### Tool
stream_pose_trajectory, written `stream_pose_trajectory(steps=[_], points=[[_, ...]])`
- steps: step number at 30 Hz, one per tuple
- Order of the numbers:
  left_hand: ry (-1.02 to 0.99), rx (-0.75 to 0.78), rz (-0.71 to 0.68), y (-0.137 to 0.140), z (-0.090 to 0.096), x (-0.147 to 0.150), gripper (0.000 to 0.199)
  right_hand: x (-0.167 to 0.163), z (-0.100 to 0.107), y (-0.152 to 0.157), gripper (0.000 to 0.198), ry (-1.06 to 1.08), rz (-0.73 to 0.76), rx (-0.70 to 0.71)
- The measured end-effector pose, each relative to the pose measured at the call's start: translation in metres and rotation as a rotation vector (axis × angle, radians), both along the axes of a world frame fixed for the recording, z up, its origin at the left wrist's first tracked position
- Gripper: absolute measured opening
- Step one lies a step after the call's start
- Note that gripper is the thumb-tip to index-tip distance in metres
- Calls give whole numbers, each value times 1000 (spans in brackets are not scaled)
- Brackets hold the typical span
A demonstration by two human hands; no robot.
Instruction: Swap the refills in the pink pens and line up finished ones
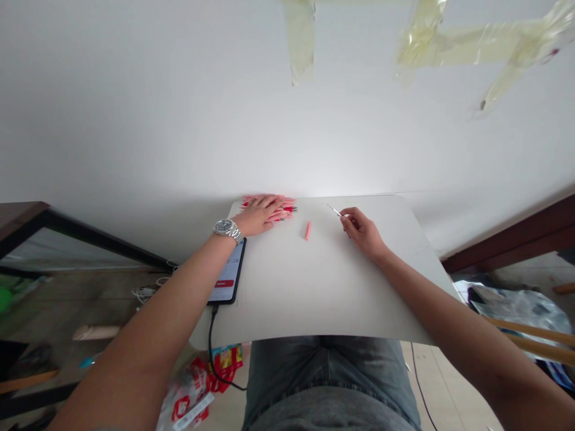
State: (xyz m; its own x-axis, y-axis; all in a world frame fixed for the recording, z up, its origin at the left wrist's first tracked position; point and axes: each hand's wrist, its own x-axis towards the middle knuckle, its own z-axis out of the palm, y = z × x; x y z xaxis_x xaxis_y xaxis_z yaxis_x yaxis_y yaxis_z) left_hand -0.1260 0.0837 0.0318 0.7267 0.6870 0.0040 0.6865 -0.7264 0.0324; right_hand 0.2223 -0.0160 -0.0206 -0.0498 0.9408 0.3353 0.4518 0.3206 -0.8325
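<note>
My left hand [259, 216], with a metal watch at the wrist, rests over a pile of pink and red pens [288, 202] at the table's back left. Its fingers are spread across the pens, and those under the palm are hidden. Pinched between the thumb and fingers of my right hand [360, 229] is a thin white pen refill [333, 209], its narrow end pointing up and left. A short pink pen barrel [308, 230] lies alone on the white table [314, 287] between my hands.
A phone [230, 275] showing a timer sits at the table's left edge under my forearm, its black cable [211, 341] hanging down. The wall [287, 137] meets the table's back edge. Plastic bags [188, 389] lie on the floor at left.
</note>
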Motion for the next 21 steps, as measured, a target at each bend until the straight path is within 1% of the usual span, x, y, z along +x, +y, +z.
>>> stream_pose_trajectory(steps=[5,11,14,21], points=[[-23,18,23,-2,0,-4,73,-1,2,-1,37,1,-9,-10],[-32,31,-7,0,0,-12,64,-1,2,-1,36,1,-7,-5],[-46,31,-6,0,-3,-16,64,0,2,-1,34,-2,-2,-6],[-34,59,110,-10,-11,-9,73,0,3,-1,36,-14,-2,-2]])
